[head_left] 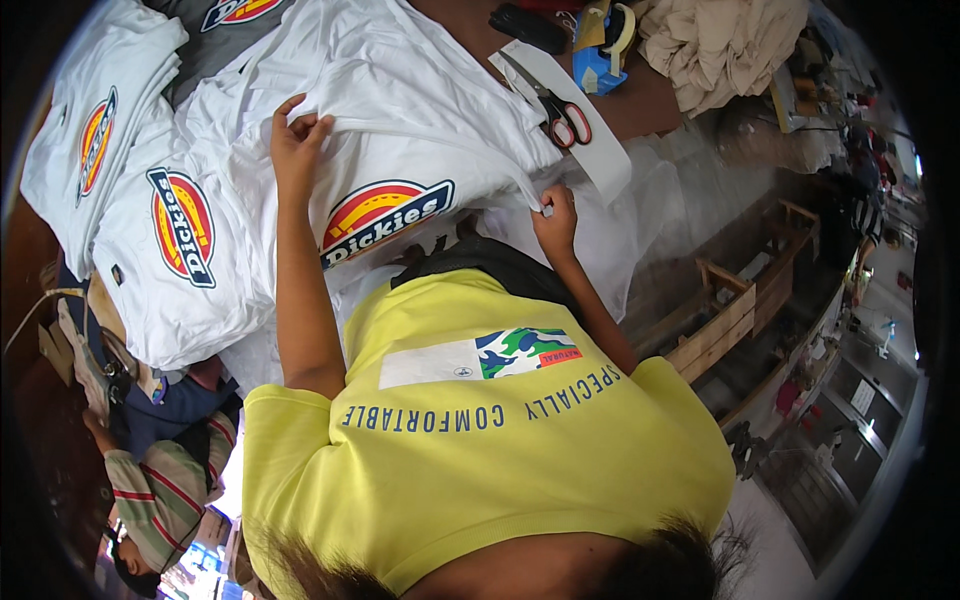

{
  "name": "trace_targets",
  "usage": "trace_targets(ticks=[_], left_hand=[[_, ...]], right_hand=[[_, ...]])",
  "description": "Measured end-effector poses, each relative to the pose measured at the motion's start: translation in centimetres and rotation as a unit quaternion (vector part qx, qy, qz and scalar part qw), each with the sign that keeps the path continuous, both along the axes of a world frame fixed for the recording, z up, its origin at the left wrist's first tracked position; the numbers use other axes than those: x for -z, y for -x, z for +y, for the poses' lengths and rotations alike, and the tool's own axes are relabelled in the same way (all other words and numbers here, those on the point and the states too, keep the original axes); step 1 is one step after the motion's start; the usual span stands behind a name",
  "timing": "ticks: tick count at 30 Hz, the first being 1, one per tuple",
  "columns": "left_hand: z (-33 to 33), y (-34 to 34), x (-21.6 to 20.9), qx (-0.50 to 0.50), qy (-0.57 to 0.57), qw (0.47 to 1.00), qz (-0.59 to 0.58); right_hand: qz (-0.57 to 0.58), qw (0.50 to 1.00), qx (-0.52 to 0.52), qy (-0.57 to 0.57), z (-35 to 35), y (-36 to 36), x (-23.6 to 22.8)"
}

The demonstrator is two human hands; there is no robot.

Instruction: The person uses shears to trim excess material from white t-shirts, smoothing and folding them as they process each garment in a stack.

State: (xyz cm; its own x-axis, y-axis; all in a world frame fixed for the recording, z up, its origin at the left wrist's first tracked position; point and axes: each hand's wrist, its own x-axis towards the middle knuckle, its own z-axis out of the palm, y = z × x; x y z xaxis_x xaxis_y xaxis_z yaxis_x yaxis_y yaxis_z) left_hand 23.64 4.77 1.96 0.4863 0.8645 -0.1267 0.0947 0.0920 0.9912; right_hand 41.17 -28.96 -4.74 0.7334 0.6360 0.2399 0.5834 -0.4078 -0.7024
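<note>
A white T-shirt (400,150) with a red, yellow and dark blue print lies spread in front of me on a heap of similar shirts. My left hand (297,150) is closed at one end of its edge, thumb and fingertips pinching the cloth. At the other end, my right hand (556,222) grips the same edge in curled fingers. Between the two hands the edge runs as a folded line, slanting down to the right. Printed white shirts (170,240) lie beside my left forearm.
Scissors (560,115) with red and black handles rest on a white strip (600,165) beyond my right hand. A blue tape dispenser (600,60) and a beige cloth pile (715,45) are farther back. Wooden frames (715,330) stand at right; another person (165,480) is at lower left.
</note>
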Motion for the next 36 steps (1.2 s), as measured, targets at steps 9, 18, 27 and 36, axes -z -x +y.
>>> trace_targets(ticks=[9,18,27,36], left_hand=[[0.5,0.6,1.3,-0.002,0.074,0.994,-0.08],[0.4,0.6,0.2,0.019,0.07,0.994,-0.079],[0.1,-5.7,-2.9,0.059,0.066,0.983,-0.16],[7.8,4.0,-3.8,0.035,-0.387,0.911,0.137]], right_hand=[[0.011,1.0,-0.004,-0.008,0.2,0.0,0.0],[0.019,0.999,-0.029,-0.015,0.0,-0.8,-0.1],[0.422,0.899,0.0,-0.12,-0.4,-2.4,-0.9],[-0.033,0.998,-0.029,0.045,4.1,-4.0,-6.6]])
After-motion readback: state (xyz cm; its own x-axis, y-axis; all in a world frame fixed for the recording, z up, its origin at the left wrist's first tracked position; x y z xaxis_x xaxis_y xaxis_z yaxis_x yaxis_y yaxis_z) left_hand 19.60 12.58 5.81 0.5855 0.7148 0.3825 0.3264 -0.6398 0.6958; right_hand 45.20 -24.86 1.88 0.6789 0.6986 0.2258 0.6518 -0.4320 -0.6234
